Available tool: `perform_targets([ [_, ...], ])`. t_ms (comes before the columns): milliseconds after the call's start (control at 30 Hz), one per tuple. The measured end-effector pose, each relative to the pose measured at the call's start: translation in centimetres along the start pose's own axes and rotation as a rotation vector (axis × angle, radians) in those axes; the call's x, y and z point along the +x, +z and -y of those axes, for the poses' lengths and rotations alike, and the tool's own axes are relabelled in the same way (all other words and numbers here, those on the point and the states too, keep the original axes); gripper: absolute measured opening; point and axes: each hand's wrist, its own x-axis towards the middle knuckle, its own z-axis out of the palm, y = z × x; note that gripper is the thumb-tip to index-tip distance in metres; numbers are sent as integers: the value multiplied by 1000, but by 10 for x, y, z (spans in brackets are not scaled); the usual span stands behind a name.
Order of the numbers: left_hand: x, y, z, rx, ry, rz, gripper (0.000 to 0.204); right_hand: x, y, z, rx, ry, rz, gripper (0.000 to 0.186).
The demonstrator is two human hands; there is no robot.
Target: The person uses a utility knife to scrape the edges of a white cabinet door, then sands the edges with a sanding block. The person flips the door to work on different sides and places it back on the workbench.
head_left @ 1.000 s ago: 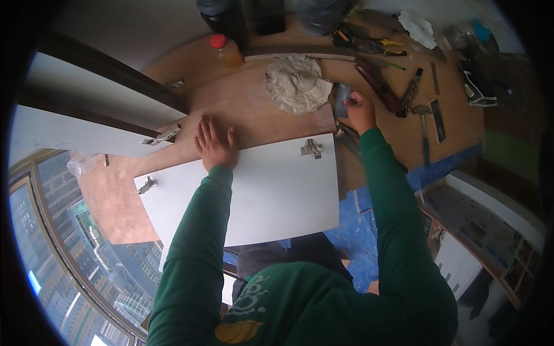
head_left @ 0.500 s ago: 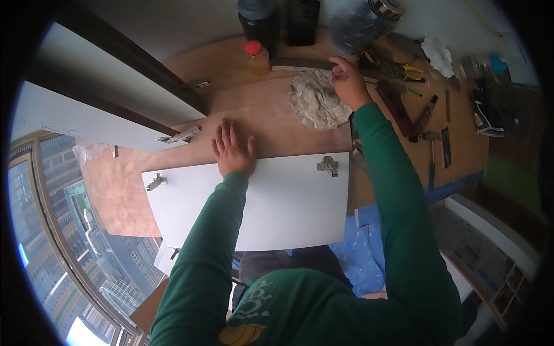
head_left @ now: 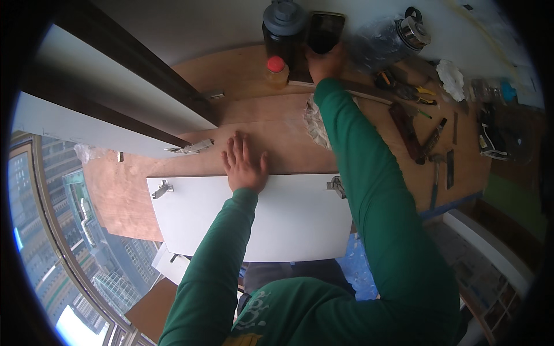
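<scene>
My left hand point(head_left: 245, 167) lies flat with spread fingers, its palm over the far edge of a white cabinet door panel point(head_left: 294, 225) and its fingertips on the wooden board beyond. Metal hinges sit at the panel's two far corners: the left hinge point(head_left: 163, 188) shows whole, while my sleeve partly covers the right hinge point(head_left: 336, 185). At the back of the bench, my right hand point(head_left: 324, 63) is closed around the lower end of a dark smartphone point(head_left: 326, 27), which stands upright near the wall. A crumpled beige cloth point(head_left: 316, 124) is partly hidden under my right forearm.
A red-capped bottle point(head_left: 277, 74), dark jug point(head_left: 283, 29) and plastic-wrapped flask point(head_left: 384, 40) stand at the back. Rightward lie pliers point(head_left: 424, 95), a wooden hand plane point(head_left: 407, 132) and a hammer point(head_left: 435, 173). Tall panels point(head_left: 138, 75) rise at left, beside a window point(head_left: 46, 213).
My right hand has moved from above the cloth to the smartphone, left and farther away, and closed on it. The left hand stays on the panel. The whole view has shifted slightly.
</scene>
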Motion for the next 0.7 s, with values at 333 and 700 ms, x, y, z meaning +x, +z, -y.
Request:
perform_targets([
  [333,0,2,2,-34,20,-28,77,-2,-33,30,411,182,-6,91],
  [700,7,10,19,-537,335,-273,55,-130,-103,50,774,509,-10,84],
])
